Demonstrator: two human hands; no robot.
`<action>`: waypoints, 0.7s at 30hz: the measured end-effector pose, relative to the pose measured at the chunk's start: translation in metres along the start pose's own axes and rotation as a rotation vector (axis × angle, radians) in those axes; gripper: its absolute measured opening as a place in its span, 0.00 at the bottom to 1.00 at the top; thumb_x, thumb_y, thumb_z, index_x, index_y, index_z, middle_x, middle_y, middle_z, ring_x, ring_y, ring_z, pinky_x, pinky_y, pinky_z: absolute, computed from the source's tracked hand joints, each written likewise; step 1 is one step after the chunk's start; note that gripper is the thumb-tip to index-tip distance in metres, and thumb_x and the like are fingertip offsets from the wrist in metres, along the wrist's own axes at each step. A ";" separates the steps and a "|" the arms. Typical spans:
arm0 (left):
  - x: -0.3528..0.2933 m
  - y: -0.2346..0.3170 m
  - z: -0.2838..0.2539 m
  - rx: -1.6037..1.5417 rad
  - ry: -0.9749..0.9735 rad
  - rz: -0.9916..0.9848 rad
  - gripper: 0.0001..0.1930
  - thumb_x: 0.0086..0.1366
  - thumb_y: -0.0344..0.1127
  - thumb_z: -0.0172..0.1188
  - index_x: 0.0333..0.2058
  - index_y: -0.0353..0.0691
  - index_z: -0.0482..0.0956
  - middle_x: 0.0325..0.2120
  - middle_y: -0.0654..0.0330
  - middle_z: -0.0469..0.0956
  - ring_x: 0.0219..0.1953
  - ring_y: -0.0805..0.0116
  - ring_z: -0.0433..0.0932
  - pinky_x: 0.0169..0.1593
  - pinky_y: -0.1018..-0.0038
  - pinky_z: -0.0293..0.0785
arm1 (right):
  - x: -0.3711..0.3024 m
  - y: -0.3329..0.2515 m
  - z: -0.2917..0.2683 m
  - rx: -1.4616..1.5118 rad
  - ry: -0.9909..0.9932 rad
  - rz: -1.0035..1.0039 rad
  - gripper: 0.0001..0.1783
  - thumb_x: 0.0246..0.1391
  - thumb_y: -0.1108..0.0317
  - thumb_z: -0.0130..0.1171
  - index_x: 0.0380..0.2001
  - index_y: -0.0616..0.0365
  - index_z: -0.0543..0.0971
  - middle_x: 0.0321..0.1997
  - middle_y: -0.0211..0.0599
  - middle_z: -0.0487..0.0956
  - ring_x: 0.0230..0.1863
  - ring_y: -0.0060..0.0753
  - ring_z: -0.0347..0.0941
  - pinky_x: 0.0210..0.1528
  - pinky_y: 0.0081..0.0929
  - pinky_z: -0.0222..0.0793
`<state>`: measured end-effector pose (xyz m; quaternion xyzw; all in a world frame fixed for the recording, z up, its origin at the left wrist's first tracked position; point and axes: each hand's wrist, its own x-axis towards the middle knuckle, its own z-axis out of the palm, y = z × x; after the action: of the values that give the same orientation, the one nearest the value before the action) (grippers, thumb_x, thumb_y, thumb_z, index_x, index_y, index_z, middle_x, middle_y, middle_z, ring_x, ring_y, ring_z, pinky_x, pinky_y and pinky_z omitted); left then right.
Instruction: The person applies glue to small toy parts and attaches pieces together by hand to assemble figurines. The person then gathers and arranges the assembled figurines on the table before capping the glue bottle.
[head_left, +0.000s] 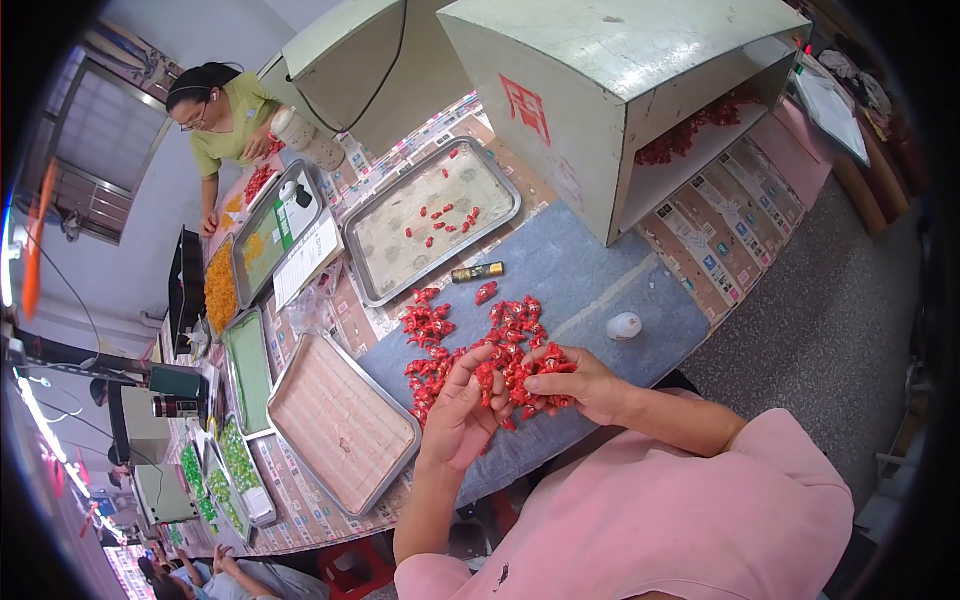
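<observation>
Over a blue-grey mat (pixel 620 275), my left hand (pixel 458 415) pinches a small glossy red piece (pixel 486 377) between thumb and fingertips. Close beside it, my right hand (pixel 592 388) is closed around several more red pieces (pixel 553 362), its thumb laid across them. The pieces look like little moulded figures with gold marks; their exact shape is too small to tell. A loose heap of the same red pieces (pixel 515 320) lies on the mat just beyond my hands, and another cluster (pixel 428 325) sits to its left. Part of the heap is hidden behind my fingers.
Beyond the heap lie a black-and-gold tube (pixel 478 272) and a metal tray (pixel 372 285) with scattered red bits. A small white bottle (pixel 624 326) stands right. A pink-lined tray (pixel 340 425) is at left, a large grey cabinet (pixel 570 130) behind. A co-worker (pixel 235 120) works across the table.
</observation>
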<state>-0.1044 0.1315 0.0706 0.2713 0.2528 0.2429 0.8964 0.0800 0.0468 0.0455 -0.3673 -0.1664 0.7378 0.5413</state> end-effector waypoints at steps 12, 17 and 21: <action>-0.006 -0.003 0.001 -0.089 0.012 -0.044 0.25 0.65 0.37 0.55 0.59 0.40 0.62 0.35 0.61 0.70 0.36 0.70 0.71 0.40 0.71 0.72 | 0.002 0.004 -0.002 0.132 -0.048 0.061 0.14 0.54 0.66 0.61 0.44 0.53 0.75 0.37 0.32 0.80 0.35 0.23 0.77 0.30 0.22 0.72; -0.007 -0.005 0.000 -0.102 0.005 -0.040 0.25 0.65 0.37 0.56 0.59 0.39 0.62 0.35 0.61 0.70 0.35 0.70 0.70 0.40 0.71 0.71 | 0.003 0.003 -0.002 0.125 -0.073 0.072 0.14 0.55 0.67 0.60 0.45 0.53 0.75 0.39 0.33 0.80 0.36 0.24 0.78 0.32 0.22 0.74; -0.008 -0.004 0.003 -0.089 -0.023 -0.033 0.24 0.66 0.38 0.55 0.58 0.39 0.63 0.35 0.61 0.71 0.35 0.71 0.71 0.41 0.71 0.70 | 0.003 0.004 -0.004 0.150 -0.095 0.062 0.14 0.54 0.68 0.60 0.45 0.53 0.75 0.40 0.34 0.80 0.37 0.25 0.78 0.33 0.23 0.74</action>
<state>-0.1076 0.1228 0.0733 0.2298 0.2359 0.2358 0.9143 0.0793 0.0477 0.0390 -0.2951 -0.1247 0.7814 0.5355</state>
